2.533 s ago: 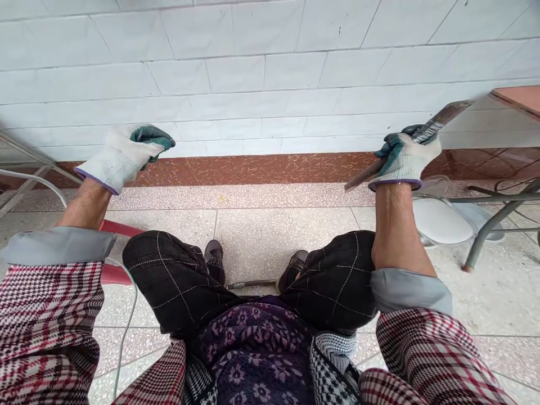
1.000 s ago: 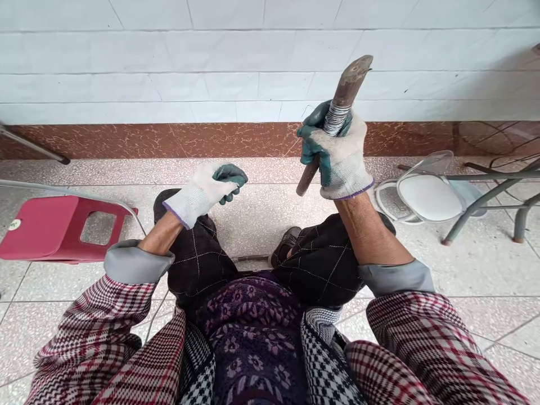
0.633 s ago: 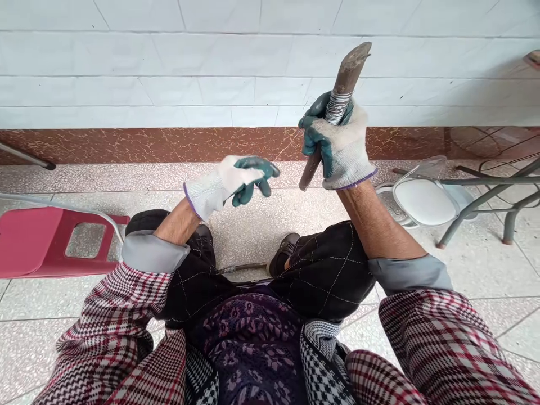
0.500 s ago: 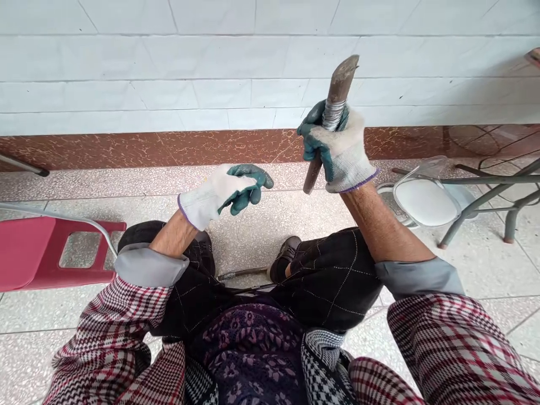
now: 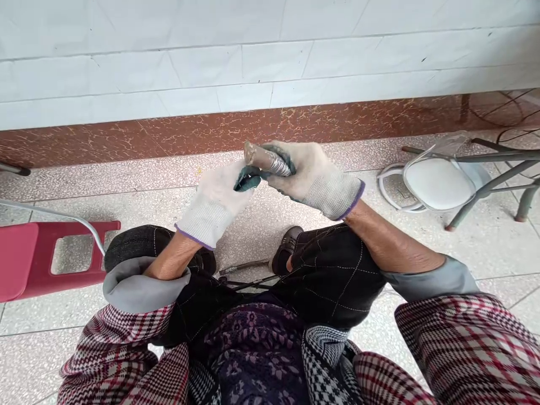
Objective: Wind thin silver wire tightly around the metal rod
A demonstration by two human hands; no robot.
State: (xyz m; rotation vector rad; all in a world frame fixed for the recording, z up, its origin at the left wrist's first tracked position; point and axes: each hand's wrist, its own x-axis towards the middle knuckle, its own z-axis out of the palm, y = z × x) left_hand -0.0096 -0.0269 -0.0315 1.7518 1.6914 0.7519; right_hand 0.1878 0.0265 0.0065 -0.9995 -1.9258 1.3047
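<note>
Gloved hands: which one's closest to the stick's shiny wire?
The right hand: it grips the stick at the wire coil. The left hand is by the stick's bare end.

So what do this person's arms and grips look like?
The left grip and right grip wear matching gloves: white knit, with dark green fingers and purple edging. The sleeves are checked in dark red, black and white, with plain grey cuffs turned back.

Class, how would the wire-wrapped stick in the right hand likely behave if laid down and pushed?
The stick is probably stiff, since its visible end looks woody. Its rounded sides suggest it might roll, though the wire coils could make that uneven.
</note>
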